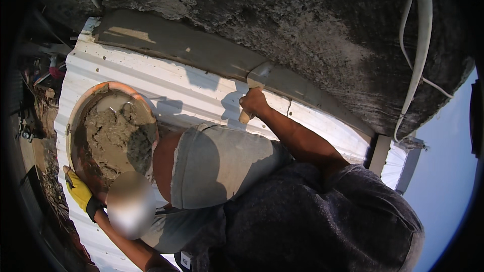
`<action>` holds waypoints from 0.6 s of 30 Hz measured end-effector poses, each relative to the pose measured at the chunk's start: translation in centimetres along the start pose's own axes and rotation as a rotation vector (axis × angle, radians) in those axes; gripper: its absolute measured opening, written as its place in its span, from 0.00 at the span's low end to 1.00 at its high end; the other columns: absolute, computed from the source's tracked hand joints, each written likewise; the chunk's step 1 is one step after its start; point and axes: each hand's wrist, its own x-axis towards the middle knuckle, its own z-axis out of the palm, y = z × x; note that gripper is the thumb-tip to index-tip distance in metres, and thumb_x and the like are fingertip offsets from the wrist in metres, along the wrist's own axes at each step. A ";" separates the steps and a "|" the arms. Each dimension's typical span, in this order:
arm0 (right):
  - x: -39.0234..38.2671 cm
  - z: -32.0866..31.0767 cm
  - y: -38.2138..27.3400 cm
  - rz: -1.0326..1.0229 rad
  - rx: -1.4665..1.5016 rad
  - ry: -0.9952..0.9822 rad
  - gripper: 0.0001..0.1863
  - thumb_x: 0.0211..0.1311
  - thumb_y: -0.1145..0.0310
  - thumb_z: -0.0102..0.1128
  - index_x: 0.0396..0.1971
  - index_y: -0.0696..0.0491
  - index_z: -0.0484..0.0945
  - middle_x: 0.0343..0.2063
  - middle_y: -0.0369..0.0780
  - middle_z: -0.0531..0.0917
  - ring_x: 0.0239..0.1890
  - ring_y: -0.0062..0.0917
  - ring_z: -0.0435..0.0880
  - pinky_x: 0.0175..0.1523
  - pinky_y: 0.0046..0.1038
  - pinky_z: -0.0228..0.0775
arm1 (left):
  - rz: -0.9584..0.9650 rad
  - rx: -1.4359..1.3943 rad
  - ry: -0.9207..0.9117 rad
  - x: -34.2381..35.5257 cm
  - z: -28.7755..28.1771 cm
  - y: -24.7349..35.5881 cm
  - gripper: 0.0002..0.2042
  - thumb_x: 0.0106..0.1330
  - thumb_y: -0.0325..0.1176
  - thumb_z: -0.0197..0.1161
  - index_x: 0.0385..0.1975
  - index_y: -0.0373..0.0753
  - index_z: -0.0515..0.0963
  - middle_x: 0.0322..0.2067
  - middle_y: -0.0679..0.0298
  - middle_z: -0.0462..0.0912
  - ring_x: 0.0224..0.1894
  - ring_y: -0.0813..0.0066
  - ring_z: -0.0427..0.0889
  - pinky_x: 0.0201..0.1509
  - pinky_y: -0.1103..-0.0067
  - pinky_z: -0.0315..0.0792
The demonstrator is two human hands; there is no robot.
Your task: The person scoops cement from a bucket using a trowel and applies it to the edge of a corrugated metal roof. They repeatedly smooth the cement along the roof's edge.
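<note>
My right hand [254,102] is bare and closed around the wooden handle of a putty knife [259,74]. Its wide blade lies against a smooth band of wet grey mortar [201,48] where the rough wall meets the roof sheets. At the left stands a round orange-rimmed basin [132,89], with lumpy grey mortar [108,131] inside. My left hand [79,191], in a yellow and black glove, grips the near left side of this basin. Its fingertips are partly hidden at the rim. My bent knee rises between the basin and my right arm.
White corrugated roof sheets [174,83] lie beneath the basin and me. A dark, rough concrete wall [302,25] runs along the far side. A pale pipe [421,45] hangs down it at the right. Beyond the roof's left edge is a drop with debris [48,93].
</note>
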 end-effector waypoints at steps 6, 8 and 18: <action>-1.1 0.6 -2.0 0.010 0.189 0.085 0.24 0.49 0.65 0.60 0.34 0.76 0.70 0.28 0.63 0.80 0.36 0.49 0.85 0.42 0.38 0.79 | 0.041 0.029 -0.003 0.1 0.3 -0.3 0.31 0.72 0.58 0.46 0.56 0.33 0.74 0.53 0.48 0.79 0.54 0.53 0.77 0.57 0.72 0.68; -2.0 0.0 -2.5 -0.011 0.235 0.079 0.26 0.50 0.66 0.59 0.38 0.77 0.66 0.27 0.64 0.80 0.36 0.51 0.85 0.42 0.40 0.78 | 0.025 0.058 -0.003 0.1 0.0 0.2 0.31 0.72 0.58 0.46 0.56 0.33 0.73 0.53 0.47 0.78 0.54 0.52 0.77 0.57 0.71 0.68; -7.0 -3.2 5.5 -0.301 0.016 0.324 0.16 0.64 0.65 0.54 0.42 0.62 0.66 0.35 0.56 0.81 0.34 0.52 0.83 0.40 0.47 0.75 | 0.029 0.309 -0.026 1.9 -0.2 -0.5 0.31 0.71 0.58 0.45 0.58 0.34 0.73 0.51 0.40 0.77 0.54 0.42 0.75 0.56 0.65 0.68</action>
